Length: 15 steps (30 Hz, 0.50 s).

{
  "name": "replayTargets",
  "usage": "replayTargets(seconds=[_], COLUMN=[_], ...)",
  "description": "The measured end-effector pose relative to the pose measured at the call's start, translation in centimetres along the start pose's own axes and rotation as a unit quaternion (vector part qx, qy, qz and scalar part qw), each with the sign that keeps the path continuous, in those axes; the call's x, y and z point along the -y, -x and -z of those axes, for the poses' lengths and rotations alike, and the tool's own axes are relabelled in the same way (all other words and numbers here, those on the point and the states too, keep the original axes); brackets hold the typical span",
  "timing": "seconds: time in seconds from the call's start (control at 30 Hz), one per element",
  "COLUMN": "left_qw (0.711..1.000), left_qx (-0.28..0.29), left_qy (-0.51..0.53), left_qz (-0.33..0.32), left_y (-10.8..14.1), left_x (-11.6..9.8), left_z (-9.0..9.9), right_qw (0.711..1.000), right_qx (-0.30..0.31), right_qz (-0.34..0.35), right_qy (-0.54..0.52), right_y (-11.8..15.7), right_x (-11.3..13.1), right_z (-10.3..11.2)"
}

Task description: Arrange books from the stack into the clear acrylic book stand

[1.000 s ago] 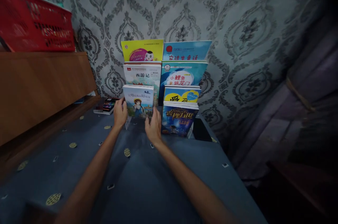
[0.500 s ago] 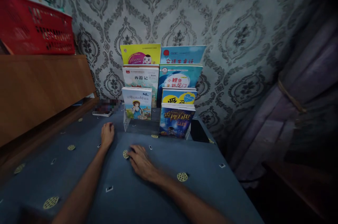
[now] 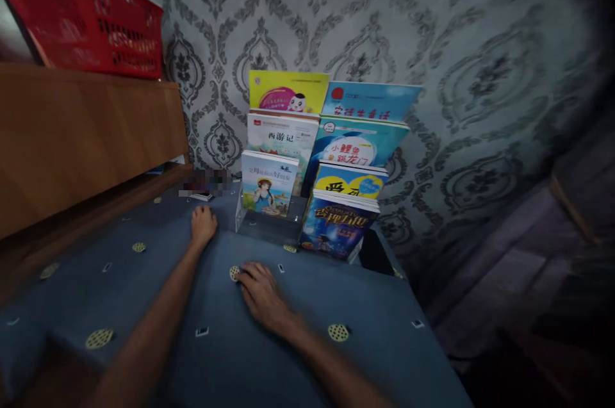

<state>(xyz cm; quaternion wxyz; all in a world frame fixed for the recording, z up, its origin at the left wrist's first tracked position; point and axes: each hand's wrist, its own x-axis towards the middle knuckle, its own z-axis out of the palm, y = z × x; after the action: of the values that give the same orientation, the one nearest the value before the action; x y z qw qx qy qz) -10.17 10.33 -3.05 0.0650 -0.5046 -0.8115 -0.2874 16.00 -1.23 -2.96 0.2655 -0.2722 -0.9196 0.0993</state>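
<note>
My left hand rests on the blue patterned cloth, its fingers loosely bent and holding nothing visible. Just beyond it lies a small dark book, partly blurred out. My right hand lies palm down on the cloth with fingers spread, the tips beside a printed yellow motif. Ahead of both hands stands a clear tiered book stand. A white-and-blue book with a girl on its cover fills its front left, and a dark blue book its front right. Neither hand touches the stand.
Behind these stand a yellow book, a white book and several blue ones. A red basket sits on a wooden cabinet at left. A black flat object lies right of the stand. A curtain hangs at right.
The view has shifted and tilted, so the stand and books appear farther right and the basket larger. Both hands stay in nearly the same places on the cloth.
</note>
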Motion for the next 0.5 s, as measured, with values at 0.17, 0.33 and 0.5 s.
replayTargets(seconds=[0.17, 0.33, 0.5], left_qw=[0.999, 0.999, 0.999], left_qx=[-0.013, -0.021, -0.003], left_qy=[-0.021, -0.026, -0.038], left_qz=[0.033, 0.038, 0.002], left_y=[-1.5, -2.8, -4.1], left_x=[0.3, 0.4, 0.4], left_z=[-0.3, -0.5, -0.9], right_qw=[1.0, 1.0, 1.0], right_qx=[-0.002, 0.013, 0.016], right_qz=[0.006, -0.003, -0.011], right_qy=[-0.009, -0.006, -0.013], right_y=[0.0, -0.1, -0.3], right_x=[-0.3, -0.1, 0.1], right_z=[-0.3, -0.3, -0.2])
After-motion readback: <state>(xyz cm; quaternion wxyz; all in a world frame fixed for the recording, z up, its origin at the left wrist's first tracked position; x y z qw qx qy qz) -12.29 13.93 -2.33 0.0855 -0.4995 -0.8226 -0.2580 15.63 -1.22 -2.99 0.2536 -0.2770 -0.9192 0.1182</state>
